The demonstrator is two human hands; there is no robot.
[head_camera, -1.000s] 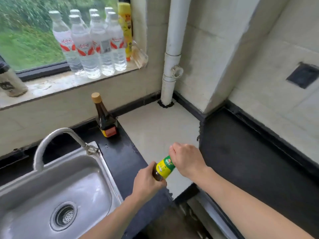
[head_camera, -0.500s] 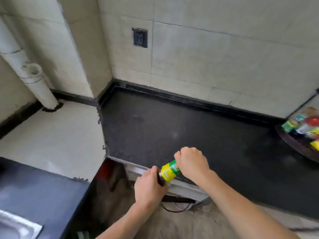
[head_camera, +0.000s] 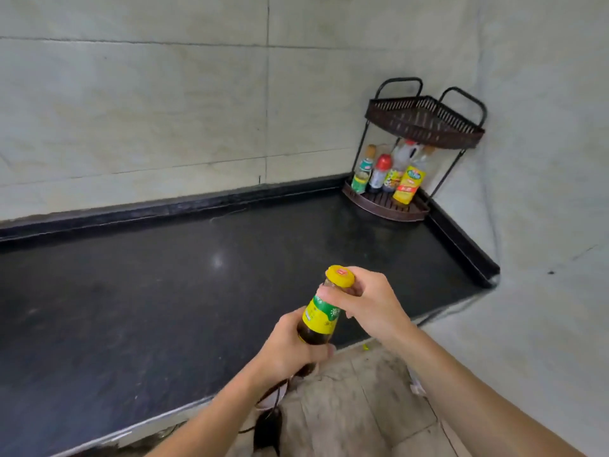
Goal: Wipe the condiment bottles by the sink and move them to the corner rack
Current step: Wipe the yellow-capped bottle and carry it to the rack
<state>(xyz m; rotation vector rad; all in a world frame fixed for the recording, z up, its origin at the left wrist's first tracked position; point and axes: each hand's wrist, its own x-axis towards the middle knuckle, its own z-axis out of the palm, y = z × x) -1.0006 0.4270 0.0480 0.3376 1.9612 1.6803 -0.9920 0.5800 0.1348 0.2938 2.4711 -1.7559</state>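
Most of what lies beyond my fingers (head_camera: 329, 296) is black table (head_camera: 164, 291). The corner rack (head_camera: 425, 117) stands well ahead and right of them, other bottles (head_camera: 408, 184) on its lower shelf. Both hands hold the bottle (head_camera: 321, 319) in the air: left hand (head_camera: 290, 349) curled round its dark belly, right hand (head_camera: 370, 303) pinching the neck under the yellow cap (head_camera: 340, 276). Likely glass, so weighty, slick and breakable; hold it low.

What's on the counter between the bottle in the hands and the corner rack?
Nothing. In the head view, only bare black countertop lies between the bottle and the corner rack.
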